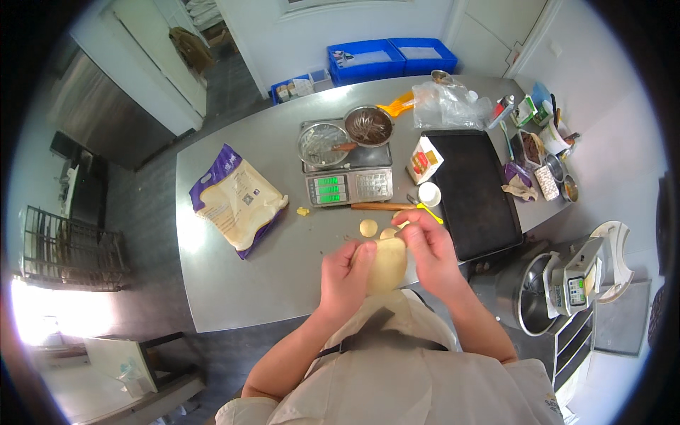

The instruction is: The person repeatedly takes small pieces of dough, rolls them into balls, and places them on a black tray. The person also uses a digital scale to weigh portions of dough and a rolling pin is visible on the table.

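Between my two hands, above the steel table's near edge, a flattened round of pale dough [387, 265] hangs down. My left hand [348, 273] pinches its left upper side between thumb and fingers. At its upper right edge, the fingertips of my right hand [429, 247] grip it. Just beyond it lie small dough balls [368, 228], one of them partly covered by my right fingers. A wooden rolling pin [380, 206] rests in front of the digital scale [348, 186]. A crumb of yellow dough [303, 211] sits left of the pin.
A purple and cream bag [239, 202] lies at left on the steel table [239, 297]. Steel bowls [369, 126] with whisks stand on the scale. At right are a carton [425, 160], a white cup [429, 194], a black baking tray [478, 191] and a floor mixer [536, 292].
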{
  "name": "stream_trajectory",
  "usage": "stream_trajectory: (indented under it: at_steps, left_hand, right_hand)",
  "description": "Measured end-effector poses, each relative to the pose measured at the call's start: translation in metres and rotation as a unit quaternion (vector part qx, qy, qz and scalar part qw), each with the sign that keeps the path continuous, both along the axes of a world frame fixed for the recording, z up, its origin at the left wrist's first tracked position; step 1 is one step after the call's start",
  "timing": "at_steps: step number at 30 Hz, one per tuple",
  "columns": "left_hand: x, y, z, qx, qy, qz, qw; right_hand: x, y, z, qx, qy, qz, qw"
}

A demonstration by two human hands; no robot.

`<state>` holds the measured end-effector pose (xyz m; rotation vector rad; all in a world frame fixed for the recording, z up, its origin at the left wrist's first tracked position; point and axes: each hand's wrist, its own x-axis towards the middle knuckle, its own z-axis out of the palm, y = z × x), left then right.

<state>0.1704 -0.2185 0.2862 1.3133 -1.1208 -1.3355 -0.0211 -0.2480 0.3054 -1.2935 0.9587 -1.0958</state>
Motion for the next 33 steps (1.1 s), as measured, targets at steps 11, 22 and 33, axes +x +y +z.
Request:
stream_trajectory:
  at_steps: [11, 22, 33]
  left_hand:
    - [0.008, 0.006, -0.046, 0.166, 0.415, 0.111, 0.888]
    - [0.094, 0.032, -0.095, 0.127, 0.522, -0.083, 0.84]
    - [0.187, 0.019, -0.143, 0.267, 0.54, 0.1, 0.792]
  right_hand:
    - [0.03, 0.017, -0.031, 0.346, -0.309, -0.04, 0.885]
    - [0.062, -0.003, -0.055, 0.335, -0.3, 0.143, 0.882]
    - [0.197, -0.094, -0.09, 0.185, 0.322, 0.259, 0.892]
